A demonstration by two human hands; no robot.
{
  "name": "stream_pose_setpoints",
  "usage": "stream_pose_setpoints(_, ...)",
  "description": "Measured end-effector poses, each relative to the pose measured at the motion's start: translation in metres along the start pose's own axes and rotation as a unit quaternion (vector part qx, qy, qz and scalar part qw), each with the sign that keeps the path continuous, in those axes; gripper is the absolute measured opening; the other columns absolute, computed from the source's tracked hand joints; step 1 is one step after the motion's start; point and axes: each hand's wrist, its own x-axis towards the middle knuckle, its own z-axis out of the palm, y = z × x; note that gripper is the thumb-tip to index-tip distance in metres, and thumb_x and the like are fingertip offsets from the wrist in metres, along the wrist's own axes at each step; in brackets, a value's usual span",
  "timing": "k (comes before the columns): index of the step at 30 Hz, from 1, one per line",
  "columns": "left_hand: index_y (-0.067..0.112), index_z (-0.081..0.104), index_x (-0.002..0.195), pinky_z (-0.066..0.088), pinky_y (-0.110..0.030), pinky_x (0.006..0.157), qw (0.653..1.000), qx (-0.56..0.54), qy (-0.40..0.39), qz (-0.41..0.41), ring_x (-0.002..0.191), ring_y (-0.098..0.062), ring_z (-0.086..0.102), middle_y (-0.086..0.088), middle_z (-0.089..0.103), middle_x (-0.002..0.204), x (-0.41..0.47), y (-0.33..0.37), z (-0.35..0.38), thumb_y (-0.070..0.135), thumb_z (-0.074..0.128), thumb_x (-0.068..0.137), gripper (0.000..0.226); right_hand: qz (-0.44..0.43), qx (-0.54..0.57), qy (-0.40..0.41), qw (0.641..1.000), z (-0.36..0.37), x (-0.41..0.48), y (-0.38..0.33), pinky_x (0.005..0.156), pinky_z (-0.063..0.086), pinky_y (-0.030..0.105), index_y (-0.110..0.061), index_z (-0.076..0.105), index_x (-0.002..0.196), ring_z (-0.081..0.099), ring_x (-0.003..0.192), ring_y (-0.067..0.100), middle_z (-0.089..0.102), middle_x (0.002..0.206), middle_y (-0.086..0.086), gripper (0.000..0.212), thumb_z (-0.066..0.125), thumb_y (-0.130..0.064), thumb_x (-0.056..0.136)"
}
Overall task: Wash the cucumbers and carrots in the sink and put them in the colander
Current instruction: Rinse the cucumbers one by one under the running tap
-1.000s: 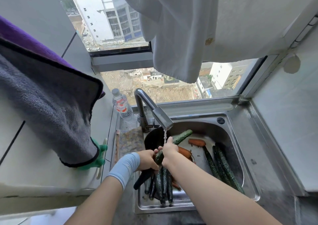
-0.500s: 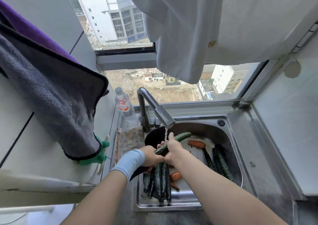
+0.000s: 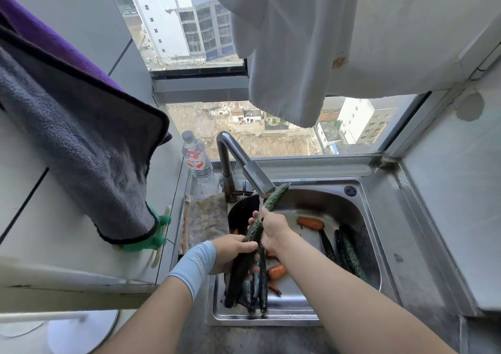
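Both hands hold one long dark-green cucumber [image 3: 274, 198] under the thin stream from the faucet [image 3: 245, 162]. Its far tip rises steeply to just beside the spout. My right hand [image 3: 273, 230] grips its middle and my left hand [image 3: 233, 252], with a pale blue wrist sleeve, grips it lower down. Below them several cucumbers [image 3: 257, 286] lie in the steel sink [image 3: 329, 200], with more cucumbers [image 3: 349, 253] along the right wall. Carrots lie at the back [image 3: 310, 223] and near my right wrist [image 3: 276, 271]. A dark round vessel [image 3: 238, 214] sits at the sink's back left, mostly hidden.
A plastic water bottle [image 3: 196, 160] stands left of the faucet, with a worn cloth [image 3: 207, 218] on the ledge beside the sink. A grey and purple towel [image 3: 81, 142] hangs at the left, and a white cloth [image 3: 298, 42] hangs over the window above the sink.
The held cucumber has tipped up more steeply, its far end rising from over the basin to beside the spout. Both hands keep their hold on it.
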Motion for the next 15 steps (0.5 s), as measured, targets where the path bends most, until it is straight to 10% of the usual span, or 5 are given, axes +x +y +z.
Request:
stream_pose_setpoints(8,-0.002,0.056,0.118,0.057,-0.047,0.08,0.994,-0.112,-0.008,0.012,0.089,-0.037,0.065,-0.021,0.062,0.103,0.013,-0.012,0.026,0.007,0.047,0.1,0.022,0.048,-0.192,0.021,0.98,-0.005,-0.003,-0.005,0.058,0.051,0.033,-0.009,0.049,0.108,0.058,0.063,0.028,0.065,0.079,0.017,0.048,0.029,-0.052,0.104)
stream_pose_setpoints(15,0.006,0.064,0.104,0.055,-0.032,0.071,0.958,-0.246,0.144,0.017,0.084,-0.025,0.068,-0.015,0.069,0.094,0.057,-0.025,0.05,0.026,0.049,0.098,0.026,0.133,-0.511,-0.068,0.847,-0.047,-0.034,-0.011,0.065,0.055,0.036,-0.01,0.063,0.105,0.067,0.078,0.03,0.069,0.092,0.013,0.046,0.038,-0.049,0.099)
